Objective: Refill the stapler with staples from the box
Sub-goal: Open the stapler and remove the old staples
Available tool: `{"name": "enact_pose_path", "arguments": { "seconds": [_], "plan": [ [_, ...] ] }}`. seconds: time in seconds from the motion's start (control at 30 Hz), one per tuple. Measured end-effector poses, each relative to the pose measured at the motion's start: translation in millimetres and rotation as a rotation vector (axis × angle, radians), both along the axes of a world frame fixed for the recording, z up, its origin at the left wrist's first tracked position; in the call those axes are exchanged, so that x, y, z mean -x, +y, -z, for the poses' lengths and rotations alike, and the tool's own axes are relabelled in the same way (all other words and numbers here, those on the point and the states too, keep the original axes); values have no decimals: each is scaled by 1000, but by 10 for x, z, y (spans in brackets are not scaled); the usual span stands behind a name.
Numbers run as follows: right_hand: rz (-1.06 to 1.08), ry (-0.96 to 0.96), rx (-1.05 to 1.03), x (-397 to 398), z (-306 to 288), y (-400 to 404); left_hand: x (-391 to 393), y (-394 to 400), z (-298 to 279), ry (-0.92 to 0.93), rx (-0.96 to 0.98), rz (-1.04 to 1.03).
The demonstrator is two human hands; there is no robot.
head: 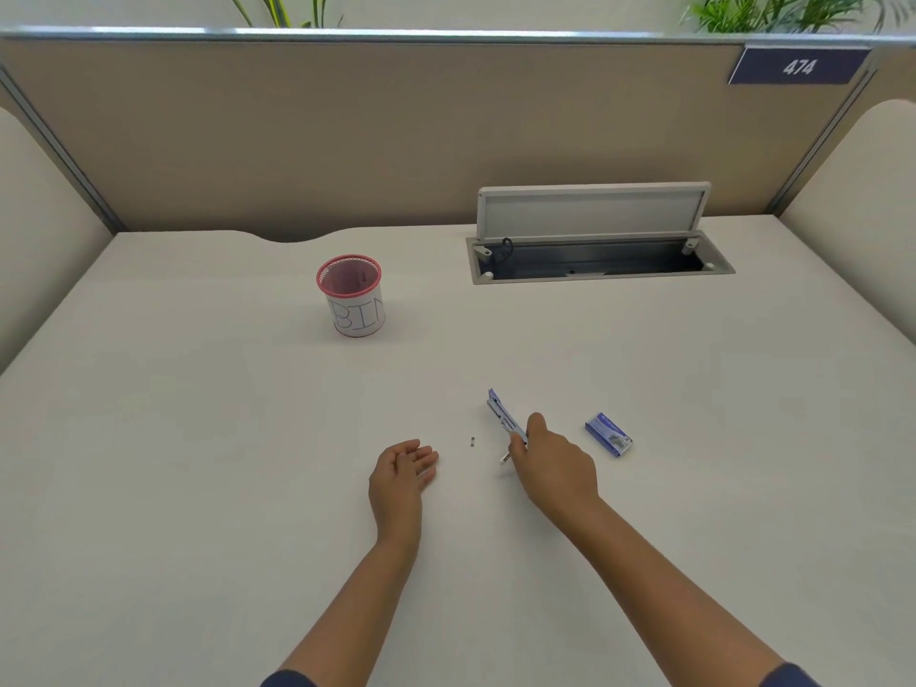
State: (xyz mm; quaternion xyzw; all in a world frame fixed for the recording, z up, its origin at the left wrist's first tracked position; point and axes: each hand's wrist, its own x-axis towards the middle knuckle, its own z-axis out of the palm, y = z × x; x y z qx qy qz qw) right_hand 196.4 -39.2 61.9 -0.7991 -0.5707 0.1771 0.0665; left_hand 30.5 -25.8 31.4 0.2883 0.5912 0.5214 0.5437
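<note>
Right hand (555, 463) clamped on the stapler (503, 414), apparently opened. Left hand (404, 471) lies apart, empty, on the bench (198, 438). Staple box (608, 433) untouched; loading outstanding.

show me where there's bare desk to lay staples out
Bare desk runs left of the left hand, below the pink bin. A second bare patch lies right of the staple box. It is crowded between the hands, around the stapler under the right hand and a small loose piece.
</note>
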Motion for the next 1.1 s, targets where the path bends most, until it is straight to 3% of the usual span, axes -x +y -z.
{"name": "enact_pose_path", "arguments": {
  "seconds": [0.5,0.7,1.1],
  "plan": [
    [164,213,-75,-87,-4,-12,7,-13,-1,-20,-24,12],
    [234,433,-12,-122,84,55,13,-19,-1,-15,-26,29],
    [314,476,-144,-125,157,69,38,-19,10,-9,-25,58]
  ]
}}
